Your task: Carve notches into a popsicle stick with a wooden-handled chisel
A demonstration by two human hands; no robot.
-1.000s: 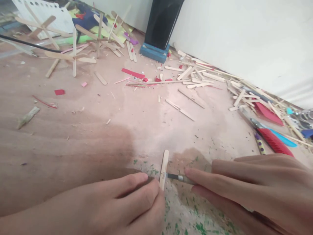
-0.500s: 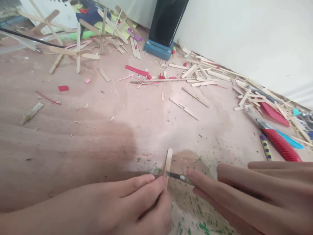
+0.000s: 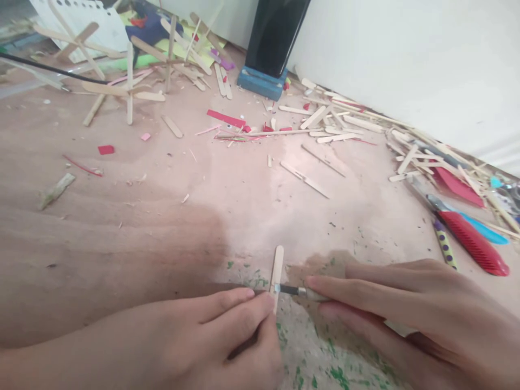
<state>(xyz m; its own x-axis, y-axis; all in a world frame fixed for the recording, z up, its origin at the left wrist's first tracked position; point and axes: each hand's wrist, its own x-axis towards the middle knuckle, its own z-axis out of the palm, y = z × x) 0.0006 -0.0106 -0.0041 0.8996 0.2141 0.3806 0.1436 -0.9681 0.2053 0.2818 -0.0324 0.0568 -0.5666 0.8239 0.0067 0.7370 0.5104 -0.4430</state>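
Wooden and pale, a flat craft stick (image 3: 277, 271) is pinned flat to the worn tabletop (image 3: 162, 216) near its front edge by the closed fingertips of the left hand (image 3: 195, 341). A small knife (image 3: 298, 291) is gripped tightly in the right hand (image 3: 410, 309), its blade tip pressed against the stick's side. Loose sticks (image 3: 337, 130) and a red-handled cutter (image 3: 467, 238) are scattered behind.

I can read no text, label, brand or number anywhere here. The purple pen (image 3: 445, 248) at right carries only a dot pattern, and the white sheet (image 3: 81, 16) far left shows punched holes, no writing.
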